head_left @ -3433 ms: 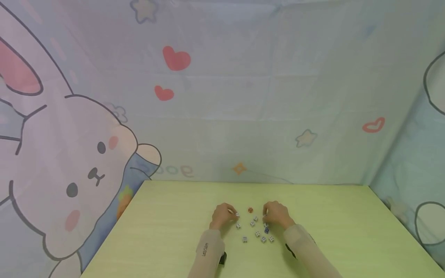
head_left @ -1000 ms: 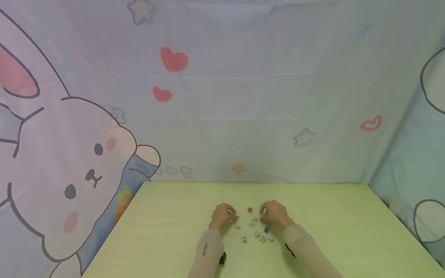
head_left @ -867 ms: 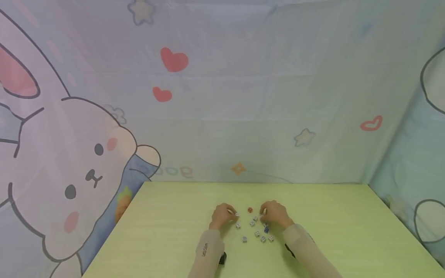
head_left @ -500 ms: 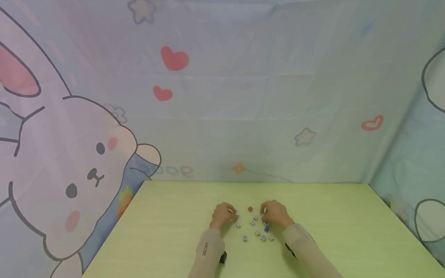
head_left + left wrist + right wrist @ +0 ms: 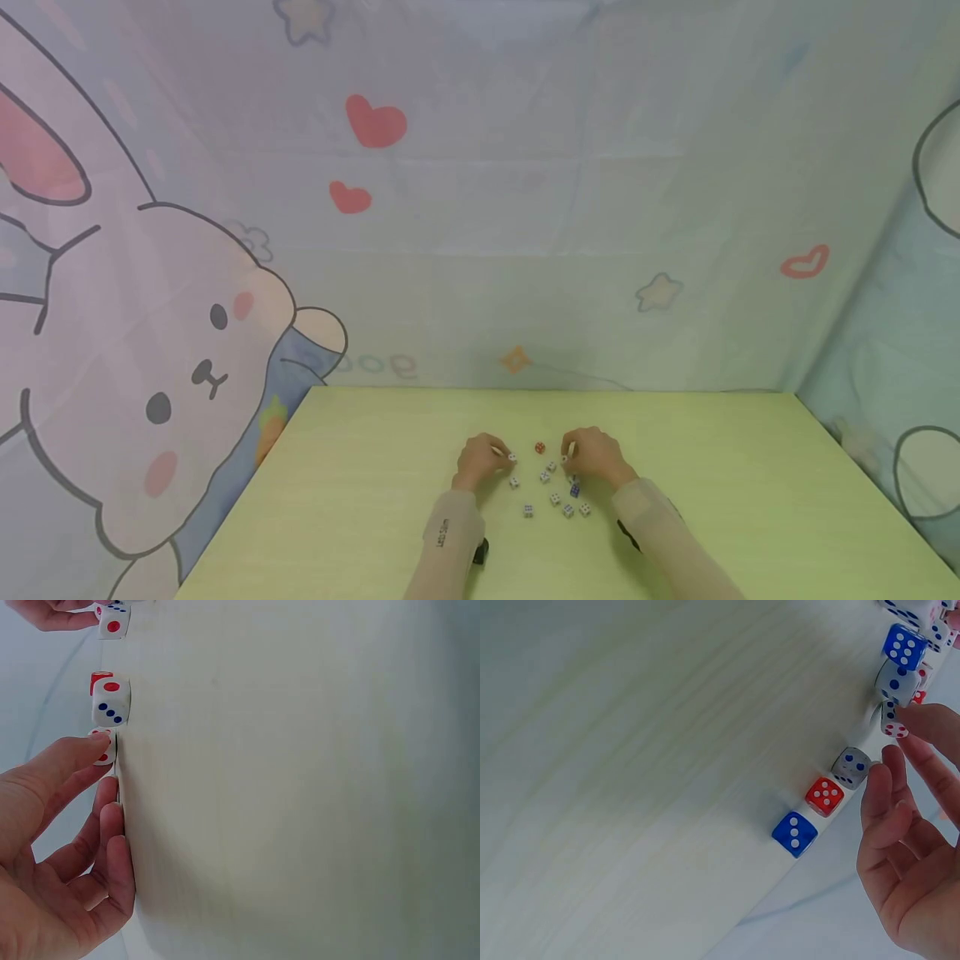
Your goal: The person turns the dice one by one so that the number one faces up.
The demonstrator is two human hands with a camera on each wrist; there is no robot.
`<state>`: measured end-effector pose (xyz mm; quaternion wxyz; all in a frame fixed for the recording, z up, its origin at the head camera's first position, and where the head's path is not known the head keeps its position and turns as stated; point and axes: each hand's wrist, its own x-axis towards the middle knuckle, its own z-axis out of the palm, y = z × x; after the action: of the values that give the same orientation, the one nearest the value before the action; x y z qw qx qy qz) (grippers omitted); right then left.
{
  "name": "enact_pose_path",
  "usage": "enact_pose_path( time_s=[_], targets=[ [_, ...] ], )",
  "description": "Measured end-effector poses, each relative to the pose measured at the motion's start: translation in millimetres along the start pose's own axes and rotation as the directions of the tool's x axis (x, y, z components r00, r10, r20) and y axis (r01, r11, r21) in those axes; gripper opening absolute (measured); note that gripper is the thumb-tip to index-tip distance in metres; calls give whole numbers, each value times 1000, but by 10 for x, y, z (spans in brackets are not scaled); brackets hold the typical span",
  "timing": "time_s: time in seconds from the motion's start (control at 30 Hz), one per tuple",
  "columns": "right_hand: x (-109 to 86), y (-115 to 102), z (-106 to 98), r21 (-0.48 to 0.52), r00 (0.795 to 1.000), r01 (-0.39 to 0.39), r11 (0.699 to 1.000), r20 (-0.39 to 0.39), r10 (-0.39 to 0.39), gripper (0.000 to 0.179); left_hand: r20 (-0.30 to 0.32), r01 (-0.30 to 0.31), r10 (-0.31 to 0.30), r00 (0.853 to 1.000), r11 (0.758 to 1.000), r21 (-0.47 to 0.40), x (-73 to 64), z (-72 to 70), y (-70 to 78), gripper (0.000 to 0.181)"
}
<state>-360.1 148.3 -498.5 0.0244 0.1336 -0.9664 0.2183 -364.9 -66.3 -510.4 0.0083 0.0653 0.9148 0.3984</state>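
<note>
My left hand (image 5: 480, 460) pinches a white die (image 5: 109, 755) between thumb and forefinger, low at the table; its other fingers curl loosely below. Opposite it, my right hand (image 5: 597, 456) holds another white die (image 5: 893, 720) between thumb and forefinger. A red die (image 5: 540, 447) lies between the two hands, a little farther back. Close to the right fingers in the right wrist view are a white die (image 5: 850, 768), a red die (image 5: 825, 796) and a blue die (image 5: 795, 833). In the head view the right hand hides these three.
Several loose dice lie nearer the body on the pale yellow-green table (image 5: 360, 517), among them a blue die (image 5: 574, 491) and white dice such as the front left die (image 5: 528, 511). Behind the table hangs a printed cloth (image 5: 480, 250) with a rabbit and hearts.
Since the oldest frame my right hand has shifted slightly left with its die. The left hand and the loose dice stay in place; the head view has tilted slightly.
</note>
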Motion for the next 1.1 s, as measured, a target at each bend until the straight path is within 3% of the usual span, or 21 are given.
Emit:
enact_pose_path(
  time_s=[0.83,1.1],
  targets=[
    [25,81,-87,-27,1000,-17,999,10,17,10,13,15,-15,1000,1000,-7,24,11,-4,13],
    [38,106,-171,21,999,-33,999,11,33,8,9,11,-11,1000,1000,-13,26,17,-11,14]
  ],
)
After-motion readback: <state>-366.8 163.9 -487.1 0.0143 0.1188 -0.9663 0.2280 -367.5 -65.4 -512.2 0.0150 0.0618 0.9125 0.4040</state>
